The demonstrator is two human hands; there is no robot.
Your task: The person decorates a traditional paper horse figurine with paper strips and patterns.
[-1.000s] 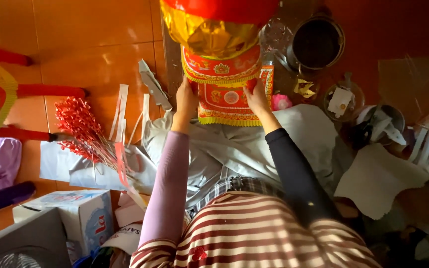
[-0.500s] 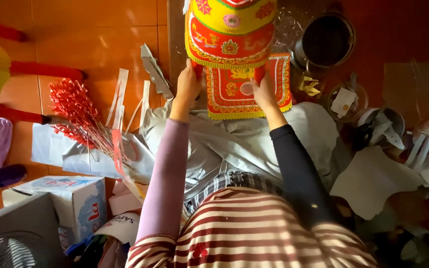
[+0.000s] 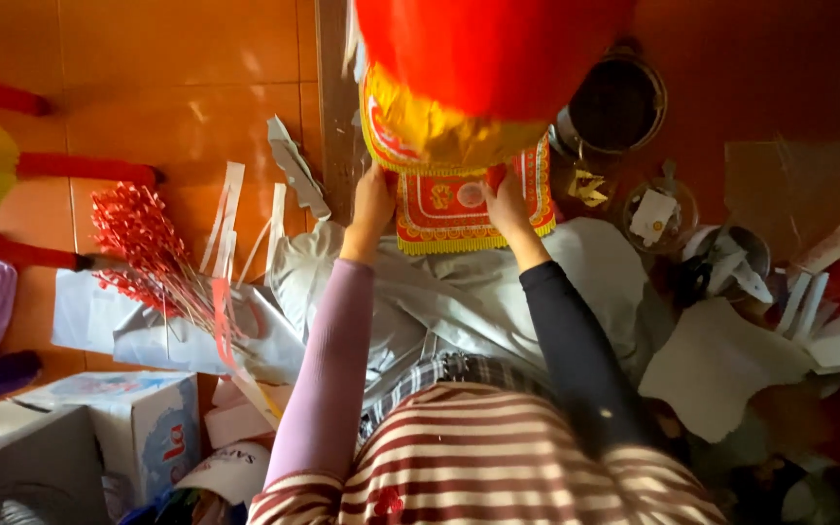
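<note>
Red-and-gold paper lantern (image 3: 469, 87) sits at the far centre of the view, directly beyond both hands, its long axis running near to far. Left hand (image 3: 373, 199) grips its left lower edge; right hand (image 3: 506, 206) grips the right, fingers curled onto the fringed red panel (image 3: 449, 209). Both hands equally near, either side. Body glossy red, gold foil band, patterned trim. Dark pot (image 3: 614, 102) stands just right of it.

I see an orange tiled floor (image 3: 177, 87) carrying a bundle of red-tipped sticks (image 3: 143, 243) at nine o'clock, white paper strips (image 3: 230, 209) beside it, a cardboard box (image 3: 138, 428) at seven, and a dark pot (image 3: 614, 102) at one.
</note>
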